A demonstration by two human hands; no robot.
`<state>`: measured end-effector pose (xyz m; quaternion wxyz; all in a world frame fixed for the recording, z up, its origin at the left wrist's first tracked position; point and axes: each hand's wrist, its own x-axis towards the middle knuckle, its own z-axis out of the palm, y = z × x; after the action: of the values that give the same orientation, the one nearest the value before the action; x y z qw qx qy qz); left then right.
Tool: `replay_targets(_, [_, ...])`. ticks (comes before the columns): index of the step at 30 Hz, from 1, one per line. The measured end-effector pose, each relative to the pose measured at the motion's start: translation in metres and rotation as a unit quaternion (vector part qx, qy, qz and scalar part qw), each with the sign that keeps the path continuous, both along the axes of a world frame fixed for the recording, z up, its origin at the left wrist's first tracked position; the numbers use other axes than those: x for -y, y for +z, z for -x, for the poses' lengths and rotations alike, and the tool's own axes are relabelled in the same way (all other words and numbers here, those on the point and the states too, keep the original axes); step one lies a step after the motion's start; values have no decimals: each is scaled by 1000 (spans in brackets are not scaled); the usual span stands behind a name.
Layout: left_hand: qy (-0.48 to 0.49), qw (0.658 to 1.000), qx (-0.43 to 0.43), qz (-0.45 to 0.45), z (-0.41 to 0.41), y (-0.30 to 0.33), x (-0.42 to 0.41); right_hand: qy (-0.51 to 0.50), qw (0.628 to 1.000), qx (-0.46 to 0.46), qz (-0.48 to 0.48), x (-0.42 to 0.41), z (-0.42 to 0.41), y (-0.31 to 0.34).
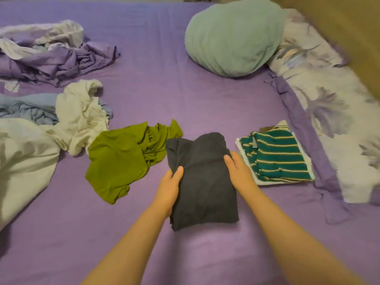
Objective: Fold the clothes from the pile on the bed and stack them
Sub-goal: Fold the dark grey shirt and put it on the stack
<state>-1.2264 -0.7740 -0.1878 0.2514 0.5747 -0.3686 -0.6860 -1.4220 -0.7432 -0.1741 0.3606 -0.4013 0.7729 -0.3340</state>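
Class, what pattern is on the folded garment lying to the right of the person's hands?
Teal-green with thin cream stripes, on the folded striped garment; the head view shows it.

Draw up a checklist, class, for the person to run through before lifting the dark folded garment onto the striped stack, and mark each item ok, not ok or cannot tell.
1. Dark garment folded into a compact rectangle: ok.
2. Left hand grips its left edge, thumb on top: ok.
3. Right hand holds its right edge, thumb on top: ok; the fingers beneath are hidden.
4. Striped stack lies flat and tidy to receive it: ok.
5. Nothing lies between garment and stack on the purple sheet: ok.
6. Under-layers of the dark garment smooth: cannot tell, hidden.
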Motion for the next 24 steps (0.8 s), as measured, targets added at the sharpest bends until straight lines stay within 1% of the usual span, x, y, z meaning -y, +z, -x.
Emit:
replay_targets(2, [-31,999,-14,-9,36,5,-2,-9,1000,-28,-1,-9,35,8])
replay_targets(5, [-73,997,-41,1,94,15,-6,-24,997,-70,5,-18,93,19])
replay_targets(8, [-106,993,-46,-1,149,20,-10,-30,994,-110,4,-24,149,23])
replay_targets(11, [-142,989,-40,0,199,22,-9,-34,988,-149,0,-23,203,22])
replay_targets(15, [-158,987,-23,2,257,16,-2,-20,987,-160,-13,-15,263,10])
replay_targets(18, [-167,985,15,23,290,2,3,-8,983,-179,-27,-4,296,-5])
replay_targets(21, [-205,969,105,90,308,-19,6,7,978,-204,-47,5,314,-25])
replay_targets(24, [-199,953,181,138,312,-38,13,3,977,-200,-75,10,318,-46])
